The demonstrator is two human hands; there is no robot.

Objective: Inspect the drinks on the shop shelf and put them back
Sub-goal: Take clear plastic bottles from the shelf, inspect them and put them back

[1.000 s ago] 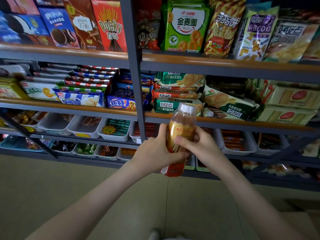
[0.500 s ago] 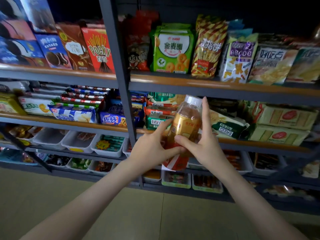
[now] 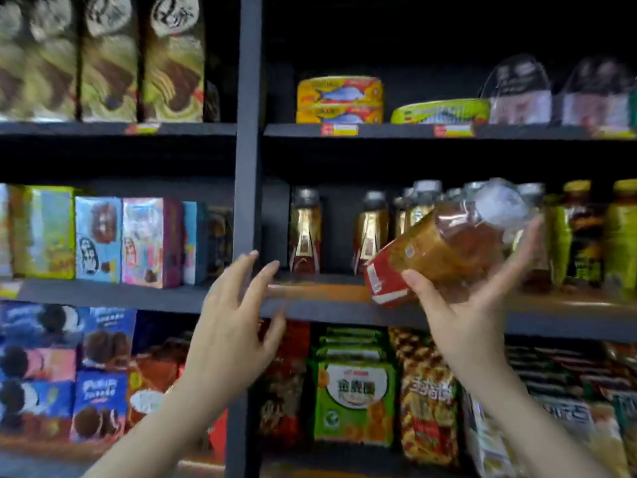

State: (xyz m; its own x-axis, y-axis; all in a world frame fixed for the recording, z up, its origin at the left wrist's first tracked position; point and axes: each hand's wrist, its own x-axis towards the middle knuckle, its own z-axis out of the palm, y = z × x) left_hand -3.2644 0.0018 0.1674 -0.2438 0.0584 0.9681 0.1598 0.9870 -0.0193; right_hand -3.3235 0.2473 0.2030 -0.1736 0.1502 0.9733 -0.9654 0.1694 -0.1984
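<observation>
My right hand (image 3: 472, 312) holds a drink bottle (image 3: 444, 246) with amber liquid, a red and gold label and a pale cap. The bottle is tilted, cap up to the right, just in front of the drinks shelf (image 3: 324, 293). My left hand (image 3: 231, 326) hangs free with fingers spread, to the left of the bottle, touching nothing. On the shelf behind stand several like bottles (image 3: 305, 232) in a row, with a gap between two of them.
A dark upright post (image 3: 247, 167) divides the shelving. Green-labelled bottles (image 3: 620, 236) stand at the right end of the drinks shelf. Fish tins (image 3: 339, 100) lie on the shelf above, boxed snacks (image 3: 144, 241) at the left, snack bags (image 3: 355, 388) below.
The view has swung up to a higher shelf. My left hand has let go of the bottle and opened. My right hand has lifted the bottle up and right, tilting it.
</observation>
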